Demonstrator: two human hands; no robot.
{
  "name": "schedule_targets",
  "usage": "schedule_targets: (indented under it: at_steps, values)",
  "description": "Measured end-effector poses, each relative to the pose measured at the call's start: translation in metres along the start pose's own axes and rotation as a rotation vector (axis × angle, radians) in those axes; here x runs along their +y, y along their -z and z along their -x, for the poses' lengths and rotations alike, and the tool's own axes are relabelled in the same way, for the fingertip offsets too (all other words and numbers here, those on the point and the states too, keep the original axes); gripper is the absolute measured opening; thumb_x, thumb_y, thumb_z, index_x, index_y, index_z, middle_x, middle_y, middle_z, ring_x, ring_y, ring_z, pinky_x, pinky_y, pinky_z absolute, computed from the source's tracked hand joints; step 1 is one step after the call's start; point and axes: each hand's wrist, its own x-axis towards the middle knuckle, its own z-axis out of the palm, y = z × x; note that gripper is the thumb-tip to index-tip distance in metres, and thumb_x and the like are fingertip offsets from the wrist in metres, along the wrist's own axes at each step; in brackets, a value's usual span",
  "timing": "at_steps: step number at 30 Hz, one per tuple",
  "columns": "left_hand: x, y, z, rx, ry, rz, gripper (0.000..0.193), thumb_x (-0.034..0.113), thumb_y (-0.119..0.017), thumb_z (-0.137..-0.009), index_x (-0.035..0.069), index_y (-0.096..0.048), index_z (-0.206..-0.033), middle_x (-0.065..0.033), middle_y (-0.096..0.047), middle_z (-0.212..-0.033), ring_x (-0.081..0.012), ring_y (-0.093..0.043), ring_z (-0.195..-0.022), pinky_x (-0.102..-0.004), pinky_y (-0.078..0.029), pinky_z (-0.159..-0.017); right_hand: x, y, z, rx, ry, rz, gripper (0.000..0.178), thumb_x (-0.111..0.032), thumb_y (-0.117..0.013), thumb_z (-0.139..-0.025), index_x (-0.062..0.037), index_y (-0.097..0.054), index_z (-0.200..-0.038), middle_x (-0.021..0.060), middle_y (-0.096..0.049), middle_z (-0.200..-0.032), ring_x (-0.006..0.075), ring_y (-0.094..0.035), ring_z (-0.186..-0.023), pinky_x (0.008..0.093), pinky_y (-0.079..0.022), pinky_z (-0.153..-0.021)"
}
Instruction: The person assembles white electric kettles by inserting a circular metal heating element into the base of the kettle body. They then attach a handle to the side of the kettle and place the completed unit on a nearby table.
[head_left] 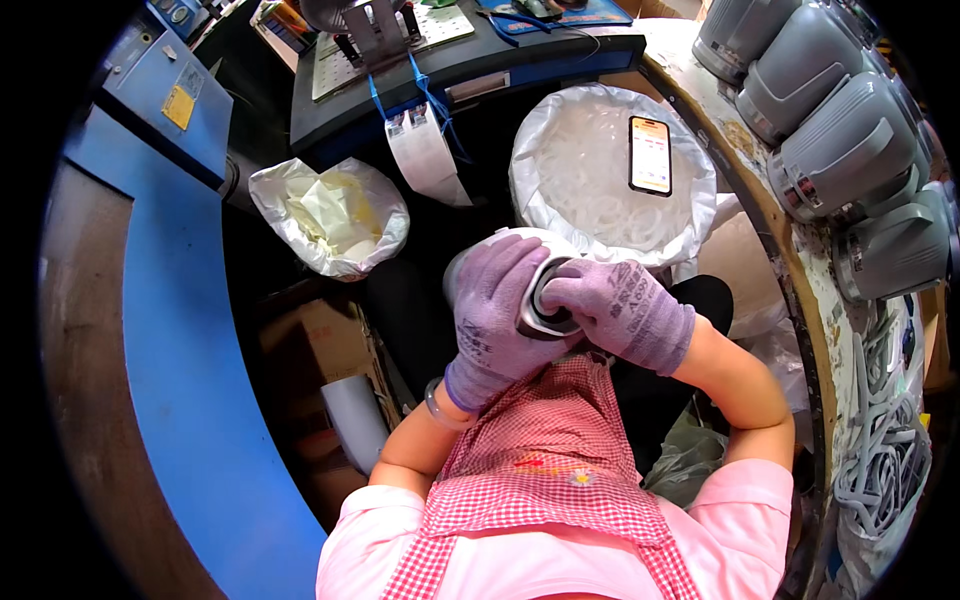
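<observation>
My left hand point(500, 305), in a purple work glove, is wrapped round a pale round-bodied container point(550, 240) held over my lap. Its dark-edged round opening faces up and toward my right. At that opening my right hand point(625, 305), gloved the same way, has its fingers curled in against the inner rim. Whatever those fingertips may pinch is hidden. Most of the container's body lies behind the left glove.
Beyond my hands stands a lined bin of clear rings point(590, 180) with a phone point(650, 155) on top. A smaller lined bin point(372, 225) is left of it. Grey jugs point(845, 145) line the right bench above a bag of grey handles point(880, 470). A label roll point(425, 155) hangs ahead.
</observation>
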Motion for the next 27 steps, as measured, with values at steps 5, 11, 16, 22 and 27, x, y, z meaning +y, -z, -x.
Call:
schedule_targets:
  at_steps: [5, 11, 16, 22, 27]
  values:
    - [0.019, 0.000, 0.008, 0.051, -0.005, -0.042, 0.080, 0.035, -0.093, -0.055, 0.002, -0.064, -0.121, -0.0167, -0.063, -0.124, -0.0371, -0.060, -0.117, -0.0493, -0.046, -0.104, -0.029, 0.006, 0.013, 0.033, -0.078, 0.126, 0.024, -0.011, -0.061, -0.086, -0.0116, -0.063, -0.109, 0.0107, -0.067, -0.093, 0.0316, -0.069, -0.086, 0.0395, -0.056, -0.072]
    - [0.032, 0.021, 0.004, 0.008, -0.058, -0.125, 0.073, 0.043, -0.088, -0.062, 0.006, -0.065, -0.121, -0.0108, -0.064, -0.126, -0.0354, -0.055, -0.122, -0.0504, -0.040, -0.106, -0.051, 0.031, 0.025, -0.113, -0.019, 0.110, 0.029, -0.012, -0.062, -0.087, -0.0132, -0.061, -0.115, 0.0067, -0.068, -0.089, 0.0275, -0.070, -0.080, 0.0387, -0.056, -0.071]
    - [0.029, 0.059, -0.003, 0.164, -0.006, -0.228, 0.081, 0.048, -0.091, -0.061, 0.005, -0.062, -0.123, -0.0109, -0.062, -0.126, -0.0323, -0.055, -0.119, -0.0465, -0.039, -0.104, -0.056, 0.060, 0.039, 0.241, 0.214, -0.185, 0.044, -0.015, -0.060, -0.092, 0.0023, -0.054, -0.132, 0.0217, -0.065, -0.120, 0.0352, -0.063, -0.115, 0.0423, -0.049, -0.099]
    - [-0.017, 0.082, 0.057, 0.197, 0.215, -0.071, 0.106, 0.027, -0.090, -0.066, -0.001, -0.031, -0.150, -0.0214, -0.047, -0.143, -0.0335, -0.053, -0.129, -0.0453, -0.043, -0.109, 0.003, 0.065, 0.029, 0.794, -0.125, -0.407, 0.039, -0.002, -0.058, -0.092, 0.0054, -0.057, -0.131, 0.0162, -0.064, -0.127, 0.0237, -0.060, -0.121, 0.0379, -0.045, -0.105]
    - [-0.028, 0.033, 0.150, -0.202, 0.363, -0.109, 0.108, 0.024, -0.087, -0.065, 0.008, -0.027, -0.154, -0.0380, -0.032, -0.150, -0.0522, -0.047, -0.130, -0.0484, -0.052, -0.099, 0.035, 0.053, -0.071, 0.445, 0.068, -0.093, 0.030, -0.012, -0.071, -0.088, -0.0047, -0.068, -0.117, 0.0165, -0.066, -0.121, 0.0340, -0.062, -0.115, 0.0394, -0.048, -0.100]
